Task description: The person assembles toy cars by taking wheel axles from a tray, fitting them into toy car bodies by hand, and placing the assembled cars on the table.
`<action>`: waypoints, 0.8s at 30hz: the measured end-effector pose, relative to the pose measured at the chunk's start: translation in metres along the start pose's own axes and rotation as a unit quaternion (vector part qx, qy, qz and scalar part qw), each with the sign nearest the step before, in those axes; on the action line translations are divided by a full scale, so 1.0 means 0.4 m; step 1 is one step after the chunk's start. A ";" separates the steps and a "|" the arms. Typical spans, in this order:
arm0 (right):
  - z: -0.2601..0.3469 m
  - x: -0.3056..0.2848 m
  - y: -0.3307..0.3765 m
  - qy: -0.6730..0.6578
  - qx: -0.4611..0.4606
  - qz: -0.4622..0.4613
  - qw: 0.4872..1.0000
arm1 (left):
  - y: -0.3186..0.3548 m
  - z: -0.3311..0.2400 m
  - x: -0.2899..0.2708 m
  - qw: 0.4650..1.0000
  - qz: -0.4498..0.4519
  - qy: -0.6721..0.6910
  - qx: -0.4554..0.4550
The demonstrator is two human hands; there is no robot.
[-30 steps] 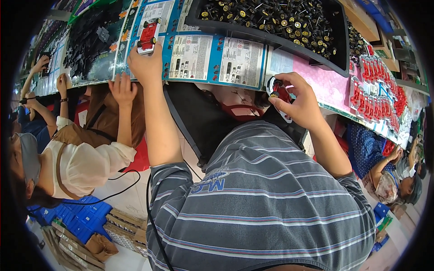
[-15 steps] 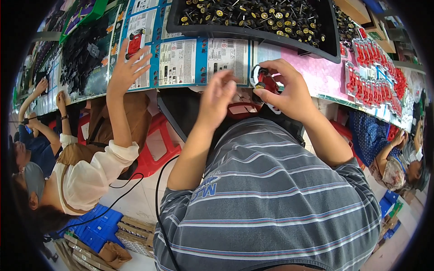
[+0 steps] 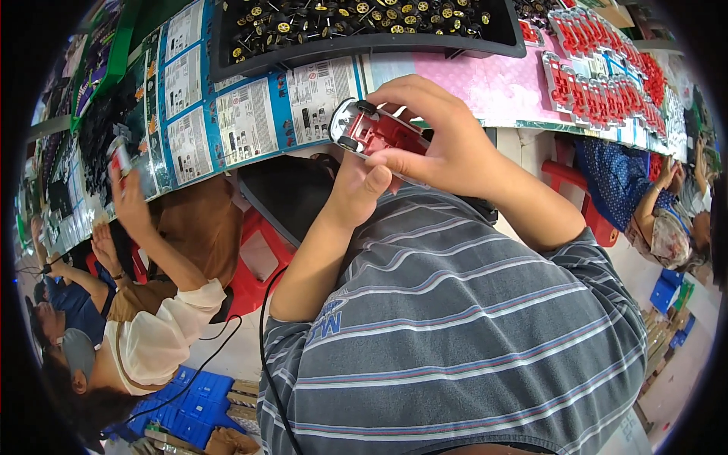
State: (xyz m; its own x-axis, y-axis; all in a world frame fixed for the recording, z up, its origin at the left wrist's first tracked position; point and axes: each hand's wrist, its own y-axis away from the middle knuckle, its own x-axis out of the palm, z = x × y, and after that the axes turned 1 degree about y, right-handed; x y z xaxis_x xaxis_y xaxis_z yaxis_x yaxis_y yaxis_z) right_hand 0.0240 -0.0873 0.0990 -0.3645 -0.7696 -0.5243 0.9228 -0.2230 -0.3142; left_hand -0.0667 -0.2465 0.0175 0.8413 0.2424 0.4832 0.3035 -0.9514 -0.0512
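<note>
Red toy car held in both hands above the lap

Red and white plastic toy car body (image 3: 373,130), small black wheels showing at its near end, sits between both hands in front of the striped shirt, just short of the table edge. Right hand (image 3: 447,140) curls over the car from above, fingers closed on its far side and thumb pressed along the lower edge. Left hand (image 3: 356,189) comes up underneath, thumb against the car's underside, so both hands are closed on it.

Beyond them, a black tray of loose black-and-yellow wheel parts (image 3: 364,26) rests on printed blue-and-white packaging sheets (image 3: 250,114); rows of red car shells (image 3: 607,68) lie on a pink sheet to the right. To the left, a co-worker's raised hand (image 3: 125,193) holds another small car.

Risk, as I judge it: the car is held over the lap, not the table, so a slipping thumb could drop it to the floor
</note>
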 end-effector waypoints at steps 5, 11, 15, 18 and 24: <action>-0.023 -0.039 0.024 -0.061 0.064 0.012 0.996 | -0.006 0.000 0.029 0.995 -0.063 0.075 0.001; -0.061 -0.048 0.050 -0.067 0.089 -0.011 0.994 | -0.015 -0.021 0.033 0.994 -0.072 0.077 -0.030; -0.039 -0.043 0.035 -0.078 0.077 0.012 0.994 | -0.020 -0.007 0.028 0.989 -0.063 0.123 -0.043; -0.042 -0.045 0.028 -0.070 0.055 0.011 0.996 | -0.030 -0.003 0.011 0.992 -0.027 0.117 -0.038; -0.146 -0.156 -0.022 0.112 0.010 -0.143 0.983 | -0.021 -0.014 0.027 0.992 -0.074 0.097 -0.014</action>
State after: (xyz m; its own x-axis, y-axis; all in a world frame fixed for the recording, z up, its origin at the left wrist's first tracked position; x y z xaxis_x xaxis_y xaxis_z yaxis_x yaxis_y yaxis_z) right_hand 0.0313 -0.0025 0.0882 -0.6253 -0.5227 -0.5795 0.7804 -0.4236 -0.4600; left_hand -0.0627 -0.2372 0.0279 0.6857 0.3411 0.6431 0.4027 -0.9137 0.0552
